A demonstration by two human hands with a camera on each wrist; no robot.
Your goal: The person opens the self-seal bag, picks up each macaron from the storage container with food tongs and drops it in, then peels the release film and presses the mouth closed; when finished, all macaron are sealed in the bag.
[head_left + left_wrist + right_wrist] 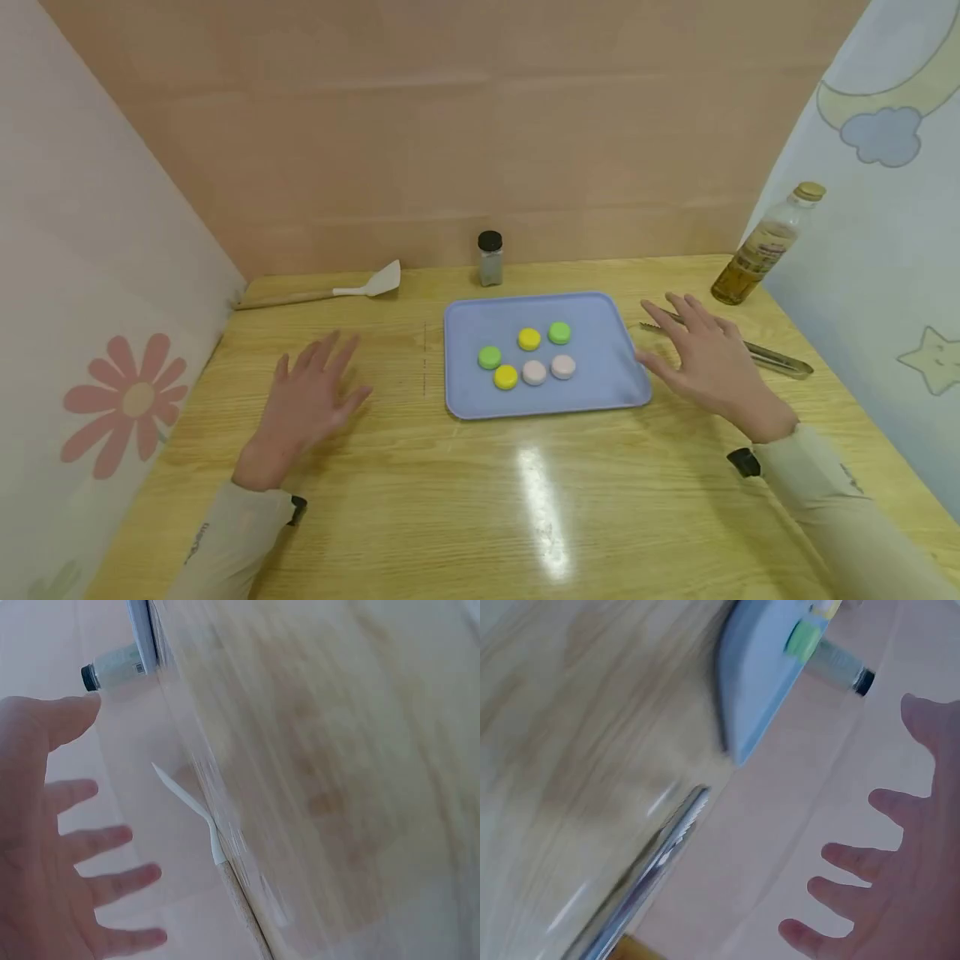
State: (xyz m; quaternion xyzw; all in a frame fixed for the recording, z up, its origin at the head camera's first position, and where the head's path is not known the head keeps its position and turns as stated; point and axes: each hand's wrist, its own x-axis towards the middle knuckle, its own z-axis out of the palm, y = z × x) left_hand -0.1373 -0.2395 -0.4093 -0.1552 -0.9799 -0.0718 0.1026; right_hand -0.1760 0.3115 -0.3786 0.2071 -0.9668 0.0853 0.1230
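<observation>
Both hands are held over the table with fingers spread, holding nothing. My left hand [306, 402] is left of the blue tray [465, 400], in front of the spatula [382, 280] with its white blade and wooden handle. Just past the tray's right edge, my right hand [708, 367] partly covers a pair of metal tongs [776, 360]. In the right wrist view the toothed tips of the tongs [694, 806] show apart from the fingers. On the tray lie two green macarons [558, 333], two yellow macarons [528, 339] and two pale pink macarons [534, 372].
Behind the tray stands a small clear jar [491, 260] with a black lid. A glass bottle [765, 246] of amber liquid with a gold cap stands at the back right. Decorated walls flank the wooden table [420, 500], and a brown backdrop [375, 125] closes off the back.
</observation>
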